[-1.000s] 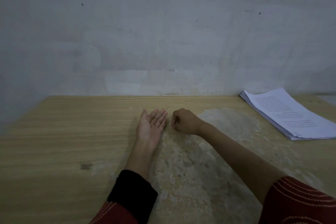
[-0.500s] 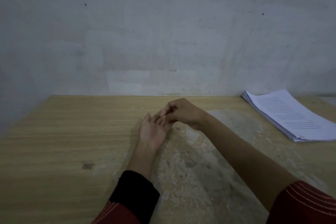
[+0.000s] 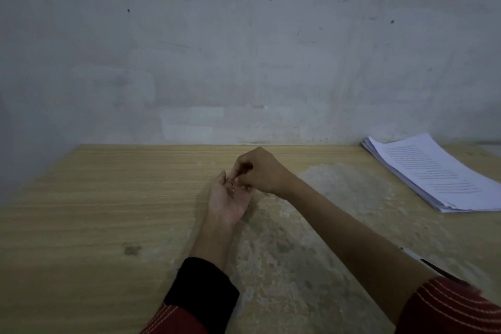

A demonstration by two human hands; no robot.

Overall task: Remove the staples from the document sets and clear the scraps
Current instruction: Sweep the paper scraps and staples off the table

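My left hand (image 3: pixel 227 199) lies palm up on the wooden table (image 3: pixel 95 211), fingers relaxed. A tiny metal staple scrap (image 3: pixel 232 190) sits near the base of its fingers. My right hand (image 3: pixel 257 171) hovers over those fingers with its fingertips curled and pinched together just above the scrap; whether it holds anything is too small to see. A stack of printed document sets (image 3: pixel 433 173) lies at the table's right back corner.
A grey wall (image 3: pixel 244 49) rises right behind the table. A worn pale patch (image 3: pixel 311 225) covers the table's middle. A dark thin tool (image 3: pixel 439 270) pokes out beside my right sleeve at the near right.
My right hand moved left from beside the left hand to over its fingers and changed from a fist to a pinch. The left fingers curled up slightly.
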